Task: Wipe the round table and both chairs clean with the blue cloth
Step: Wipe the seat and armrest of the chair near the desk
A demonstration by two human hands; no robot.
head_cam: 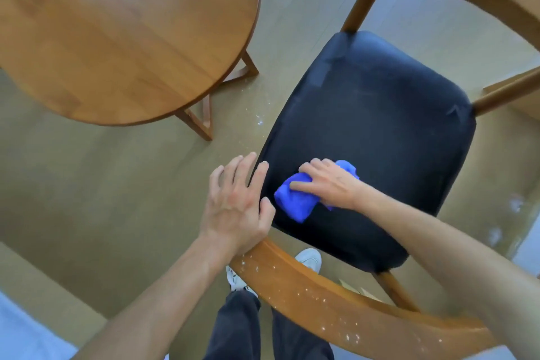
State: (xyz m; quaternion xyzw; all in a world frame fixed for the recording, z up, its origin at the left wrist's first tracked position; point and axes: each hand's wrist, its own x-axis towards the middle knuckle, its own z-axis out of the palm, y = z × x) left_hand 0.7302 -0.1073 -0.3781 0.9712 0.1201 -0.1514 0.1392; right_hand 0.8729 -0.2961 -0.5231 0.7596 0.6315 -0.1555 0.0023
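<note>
On the dark padded chair seat [371, 137], near its front-left corner, the right hand [327, 183] is pressing the bunched blue microfibre cloth [295, 202], fingers curled over it (cloth bulging beyond fingertips and wrist). The left hand [236, 202] is lying open-fingered, holding nothing, likely steadying the chair at its curved, white-speckled wooden backrest [336, 301].

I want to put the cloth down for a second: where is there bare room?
The round table top shows bare wood across its visible part. The far half of the dark chair seat, beyond the blue cloth, is also free. The near edge is crowded: right hand on the cloth, left hand at the seat's left edge. The curved backrest carries white specks.
</note>
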